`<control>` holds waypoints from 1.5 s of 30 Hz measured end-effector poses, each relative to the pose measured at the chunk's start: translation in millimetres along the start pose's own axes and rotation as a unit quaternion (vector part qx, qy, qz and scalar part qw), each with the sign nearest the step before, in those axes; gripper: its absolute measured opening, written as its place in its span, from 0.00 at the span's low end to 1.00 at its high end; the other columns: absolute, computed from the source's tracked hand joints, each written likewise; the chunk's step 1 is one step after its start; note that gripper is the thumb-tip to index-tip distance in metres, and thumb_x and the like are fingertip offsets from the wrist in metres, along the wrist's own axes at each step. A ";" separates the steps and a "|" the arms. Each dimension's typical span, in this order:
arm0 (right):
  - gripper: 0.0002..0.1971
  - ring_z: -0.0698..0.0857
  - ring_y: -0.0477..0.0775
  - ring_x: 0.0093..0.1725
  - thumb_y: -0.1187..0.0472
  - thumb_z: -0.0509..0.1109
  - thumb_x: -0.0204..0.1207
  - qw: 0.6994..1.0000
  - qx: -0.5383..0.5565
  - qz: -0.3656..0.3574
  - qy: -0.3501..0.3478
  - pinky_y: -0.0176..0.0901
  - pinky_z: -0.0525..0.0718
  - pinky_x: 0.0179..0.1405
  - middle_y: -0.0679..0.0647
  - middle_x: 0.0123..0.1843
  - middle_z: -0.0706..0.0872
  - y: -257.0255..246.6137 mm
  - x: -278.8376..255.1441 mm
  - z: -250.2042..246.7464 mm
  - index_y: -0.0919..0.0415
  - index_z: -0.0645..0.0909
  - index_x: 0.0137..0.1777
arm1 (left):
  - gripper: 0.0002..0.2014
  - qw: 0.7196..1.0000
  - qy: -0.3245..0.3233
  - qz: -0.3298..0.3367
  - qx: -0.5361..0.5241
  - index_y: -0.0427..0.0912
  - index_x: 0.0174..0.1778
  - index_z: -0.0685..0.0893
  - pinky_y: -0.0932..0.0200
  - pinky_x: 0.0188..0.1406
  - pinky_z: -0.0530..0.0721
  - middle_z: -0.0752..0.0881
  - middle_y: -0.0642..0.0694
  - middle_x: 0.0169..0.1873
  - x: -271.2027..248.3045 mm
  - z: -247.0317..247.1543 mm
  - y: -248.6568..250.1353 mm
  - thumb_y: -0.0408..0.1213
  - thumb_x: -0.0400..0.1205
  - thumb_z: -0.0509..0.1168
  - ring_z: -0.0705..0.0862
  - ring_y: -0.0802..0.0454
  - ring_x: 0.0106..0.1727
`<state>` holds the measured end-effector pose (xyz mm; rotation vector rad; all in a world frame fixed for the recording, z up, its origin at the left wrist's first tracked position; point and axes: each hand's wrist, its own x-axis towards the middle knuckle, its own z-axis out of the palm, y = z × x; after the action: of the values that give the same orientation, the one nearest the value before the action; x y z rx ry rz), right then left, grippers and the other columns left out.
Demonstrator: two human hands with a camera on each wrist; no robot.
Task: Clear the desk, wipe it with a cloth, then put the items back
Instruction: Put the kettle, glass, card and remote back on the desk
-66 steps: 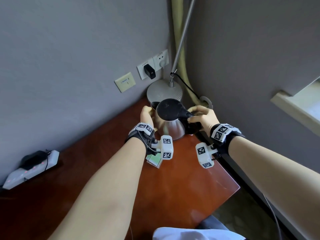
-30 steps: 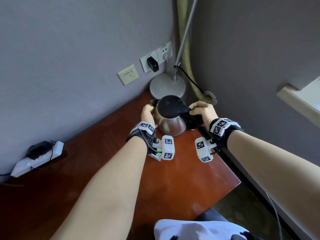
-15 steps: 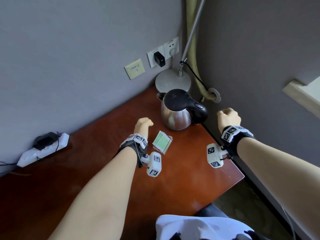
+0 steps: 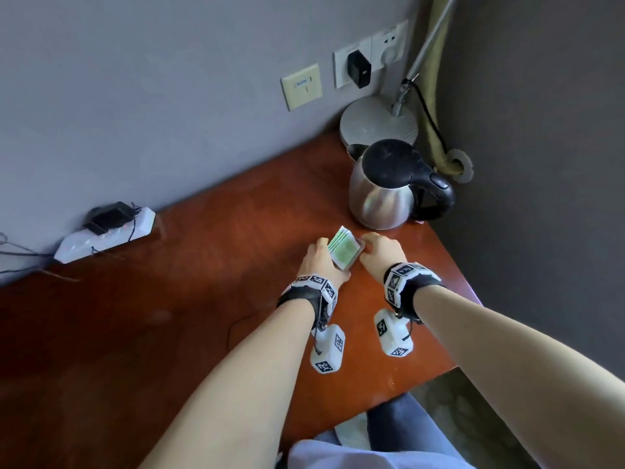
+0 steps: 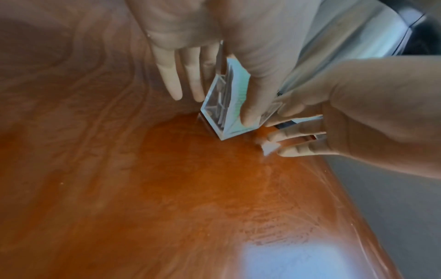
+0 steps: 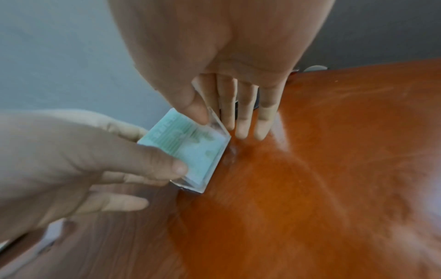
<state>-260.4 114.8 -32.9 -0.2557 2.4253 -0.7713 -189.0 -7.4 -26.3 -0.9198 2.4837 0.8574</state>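
A clear plastic holder [image 4: 344, 252] with several green-and-white packets stands tilted on the red-brown desk [image 4: 203, 282], just in front of the steel kettle [image 4: 382, 194]. My left hand [image 4: 321, 262] pinches the holder's left side, thumb [image 5: 249, 113] on its front face and fingers [image 5: 169, 83] behind it. My right hand [image 4: 377, 249] pinches the holder's right edge, thumb [image 6: 194, 105] on the upper corner, and the other fingers [image 6: 243, 120] reach down to the desk behind it. The holder [image 6: 190, 149] has one lower corner on the wood.
The kettle stands near the desk's far right corner, its black handle [image 4: 439, 194] turned to the right edge. Behind it is a round lamp base [image 4: 375, 125] with a pole. A white power strip [image 4: 105, 236] lies by the wall at left. The desk's right edge drops off beside my right wrist.
Both hands let go of the kettle, which now stands on the desk. They drew back toward me and closed on the packet holder from either side.
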 end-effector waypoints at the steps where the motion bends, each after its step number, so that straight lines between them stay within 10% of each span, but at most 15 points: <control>1: 0.10 0.86 0.66 0.53 0.58 0.63 0.78 1.000 -0.004 -0.004 -0.001 0.43 0.75 0.43 0.59 0.51 0.89 -1.4 3.5 2.6 0.57 0.84 0.52 | 0.32 1.000 0.011 -0.003 0.007 0.46 0.66 0.73 0.49 0.54 0.82 0.79 0.44 0.59 1.1 2.3 1.3 0.46 0.69 0.79 0.82 0.41 0.62; 16: 0.13 0.81 0.56 0.41 0.62 0.62 0.78 0.998 -0.029 -0.048 0.007 0.40 0.77 0.40 0.54 0.48 0.88 -67.5 -2.0 39.9 0.47 0.85 0.56 | 0.20 0.997 0.073 -0.021 -0.035 0.49 0.53 0.81 0.56 0.42 0.83 0.85 0.49 0.49 -11.6 -54.3 -64.0 0.44 0.68 0.78 0.86 0.43 0.49; 35: 0.15 0.88 0.55 0.55 0.57 0.67 0.80 0.988 0.002 -0.123 -0.096 0.40 0.84 0.51 0.54 0.58 0.90 -328.7 -125.2 333.2 0.57 0.85 0.64 | 0.25 0.969 0.150 -0.103 -0.165 0.44 0.60 0.81 0.64 0.41 0.77 0.88 0.48 0.51 -81.1 -219.2 -444.2 0.37 0.69 0.82 0.83 0.52 0.47; 45: 0.25 0.86 0.55 0.60 0.64 0.66 0.75 0.972 -0.017 -0.128 -0.196 0.46 0.86 0.59 0.53 0.64 0.88 -426.9 -127.4 402.5 0.51 0.80 0.73 | 0.21 0.959 0.190 -0.133 -0.166 0.41 0.58 0.84 0.53 0.52 0.86 0.90 0.44 0.53 -55.7 -284.2 -547.3 0.35 0.71 0.81 0.88 0.44 0.55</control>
<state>79.4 -378.6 5.3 -0.6786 2.0536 -0.7103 190.1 -496.8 -11.8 -1.6291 2.4727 1.1088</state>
